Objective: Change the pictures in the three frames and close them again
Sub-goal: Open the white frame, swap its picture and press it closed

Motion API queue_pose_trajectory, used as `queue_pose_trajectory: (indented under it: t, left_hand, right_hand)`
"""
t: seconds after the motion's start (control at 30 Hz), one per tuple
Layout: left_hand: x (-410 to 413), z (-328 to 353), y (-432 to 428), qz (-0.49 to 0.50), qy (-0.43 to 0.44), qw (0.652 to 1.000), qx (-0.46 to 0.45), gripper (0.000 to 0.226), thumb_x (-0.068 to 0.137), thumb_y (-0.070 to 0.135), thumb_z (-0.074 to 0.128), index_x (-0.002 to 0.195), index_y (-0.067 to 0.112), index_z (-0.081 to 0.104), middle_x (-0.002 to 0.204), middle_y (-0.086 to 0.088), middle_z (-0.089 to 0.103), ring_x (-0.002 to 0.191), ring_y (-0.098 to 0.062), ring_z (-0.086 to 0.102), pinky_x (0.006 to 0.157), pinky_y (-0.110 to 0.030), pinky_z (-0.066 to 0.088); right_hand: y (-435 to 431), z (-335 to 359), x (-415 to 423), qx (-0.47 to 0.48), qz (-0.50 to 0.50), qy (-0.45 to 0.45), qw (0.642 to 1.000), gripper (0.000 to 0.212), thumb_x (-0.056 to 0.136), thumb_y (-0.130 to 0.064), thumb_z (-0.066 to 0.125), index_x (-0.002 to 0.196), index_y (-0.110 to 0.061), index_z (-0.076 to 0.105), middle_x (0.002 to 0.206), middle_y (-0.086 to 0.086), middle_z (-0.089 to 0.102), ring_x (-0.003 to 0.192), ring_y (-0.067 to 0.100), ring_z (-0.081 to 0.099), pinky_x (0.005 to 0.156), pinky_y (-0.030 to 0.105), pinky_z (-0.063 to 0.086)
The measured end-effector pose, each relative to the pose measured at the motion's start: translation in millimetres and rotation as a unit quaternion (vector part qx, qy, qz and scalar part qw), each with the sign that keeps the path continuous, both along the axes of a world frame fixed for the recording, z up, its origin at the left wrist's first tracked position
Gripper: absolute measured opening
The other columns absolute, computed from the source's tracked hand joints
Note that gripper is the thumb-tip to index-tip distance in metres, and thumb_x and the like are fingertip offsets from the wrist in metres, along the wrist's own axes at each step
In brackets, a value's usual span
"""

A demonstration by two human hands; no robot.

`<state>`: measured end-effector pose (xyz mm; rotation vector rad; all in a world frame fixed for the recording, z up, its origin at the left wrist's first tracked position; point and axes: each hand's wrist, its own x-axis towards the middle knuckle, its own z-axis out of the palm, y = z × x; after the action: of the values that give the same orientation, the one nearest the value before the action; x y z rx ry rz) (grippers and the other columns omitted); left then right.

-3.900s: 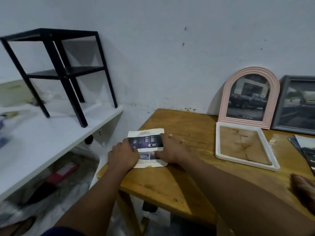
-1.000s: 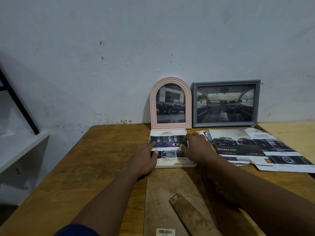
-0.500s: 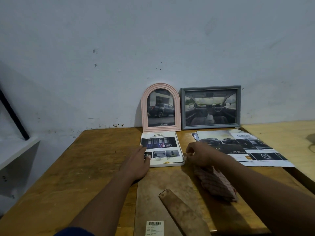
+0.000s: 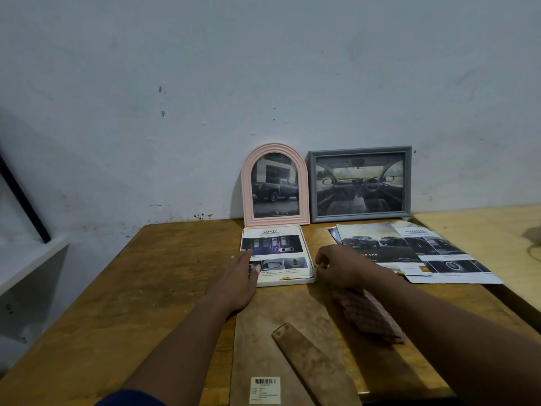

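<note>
A white frame [image 4: 281,283] lies flat on the wooden table [image 4: 140,288] with a "SAFETY" car print [image 4: 275,244] lying in it. My left hand [image 4: 237,279] rests flat on the print's left edge, fingers stretched out. My right hand [image 4: 339,269] sits at the frame's near right corner with its fingers curled; its grip is not visible. A checked cloth [image 4: 369,315] lies under that wrist. The brown backing board [image 4: 257,326] with its stand strip [image 4: 310,364] lies nearest to me. A pink arched frame [image 4: 304,186] and a grey frame [image 4: 360,150] lean on the wall, each with a car picture.
Several loose car prints [image 4: 415,250] are spread to the right of the white frame. A lighter second table [image 4: 483,230] adjoins on the right. A white shelf [image 4: 26,259] with a black leg stands at the left.
The print went from the table's left corner into the white frame. Over the last second my right hand slid off the print to the frame's right corner; my left hand stayed on the left edge.
</note>
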<state>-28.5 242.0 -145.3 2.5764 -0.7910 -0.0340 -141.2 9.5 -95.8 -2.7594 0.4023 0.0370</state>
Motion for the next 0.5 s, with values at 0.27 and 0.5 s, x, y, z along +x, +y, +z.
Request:
queue_pose_trajectory:
  t: [0.27, 0.5]
  left_hand:
    - [1, -4, 5, 0.008, 0.027, 0.996, -0.088, 0.06, 0.108, 0.044, 0.036, 0.162, 0.026, 0.017, 0.169, 0.001, 0.019, 0.155, -0.018, 0.015, 0.123, -0.043, 0.024]
    - [-7, 2, 21, 0.022, 0.018, 0.996, -0.08, 0.058, 0.108, 0.045, 0.033, 0.161, 0.027, 0.021, 0.168, 0.001, 0.022, 0.155, -0.018, 0.015, 0.123, -0.044, 0.022]
  right_hand:
    - [65, 16, -14, -0.004, 0.099, -0.03, 0.995, 0.042, 0.086, -0.056, 0.066, 0.111, -0.023, 0.062, 0.113, 0.002, 0.062, 0.098, 0.017, 0.054, 0.076, 0.031, 0.044]
    - [105, 4, -39, -0.051, 0.127, 0.044, 0.99, 0.069, 0.077, -0.074, 0.06, 0.125, -0.027, 0.049, 0.121, 0.003, 0.059, 0.102, 0.021, 0.056, 0.084, 0.04, 0.054]
